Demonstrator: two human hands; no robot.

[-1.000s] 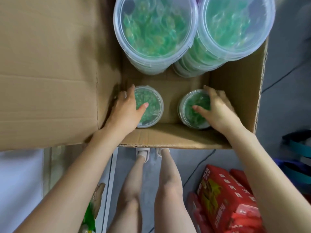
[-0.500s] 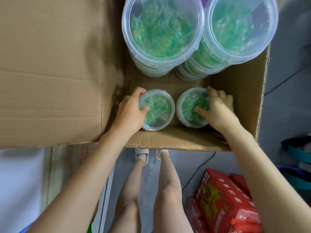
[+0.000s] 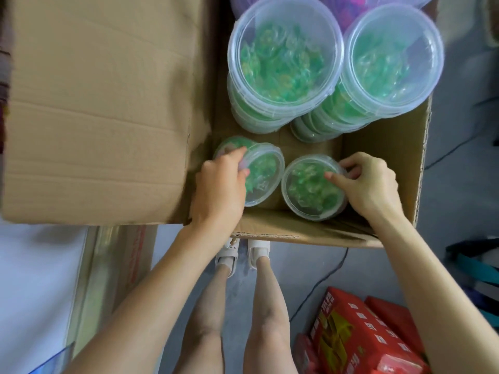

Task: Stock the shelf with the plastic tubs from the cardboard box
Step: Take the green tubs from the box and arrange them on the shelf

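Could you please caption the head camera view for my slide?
In the cardboard box, the left hand grips the left tub, the right hand the right tub.

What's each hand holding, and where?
The left hand grips the left tub by its side wall; right hand grips the right tub at its rim.

Soft, even daylight; faint shadow inside the cardboard box (image 3: 383,163); wide-angle bending and slight blur at edges.

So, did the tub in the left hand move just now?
Yes. The left hand grips the tub, which has risen off the cardboard box floor toward the rim and now tilts, its lid facing the other tub.
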